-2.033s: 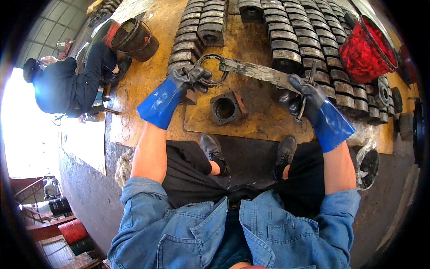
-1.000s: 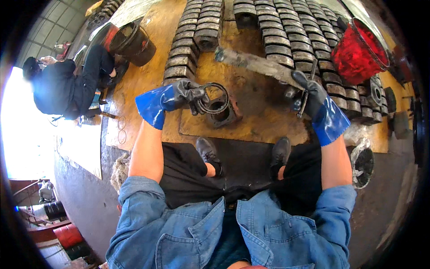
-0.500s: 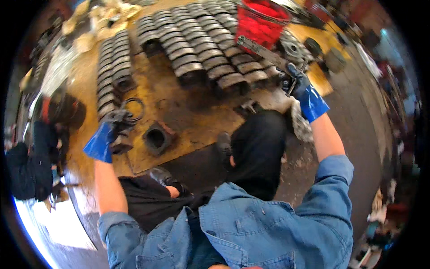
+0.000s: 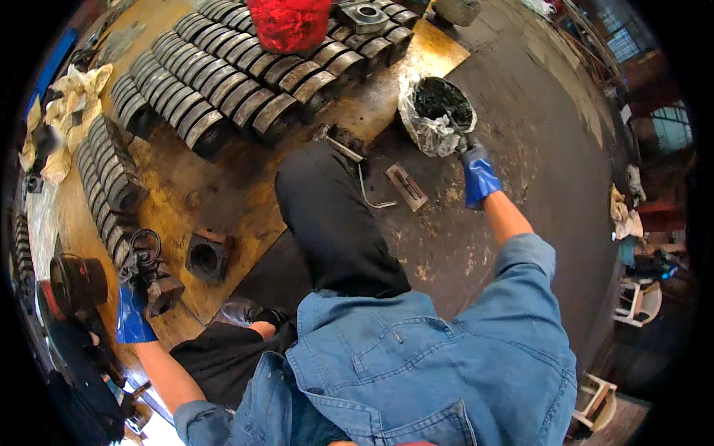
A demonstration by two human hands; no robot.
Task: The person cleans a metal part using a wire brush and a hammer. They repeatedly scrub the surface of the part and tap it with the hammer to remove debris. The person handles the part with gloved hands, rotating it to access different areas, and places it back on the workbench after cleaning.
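Observation:
My left hand, in a blue-cuffed glove with dark fingers, is closed around a thin metal ring at the left. Just beside it is a dark metal block. A square block with a round bore lies a little to the right of that. My right hand, gloved alike, is at the near rim of a plastic-lined tub of black grease-like paste. Its fingers are closed on a thin-handled tool whose far end reaches into the paste.
Rows of curved metal parts cover the far boards, with a red bucket on them. A flanged metal part sits nearby. A bent metal rod and a flat block lie on the floor beside my knee.
My right hand has left the long metal piece it held near the red bucket and come to the tub. My view has swung right; my left hand stays with the ring.

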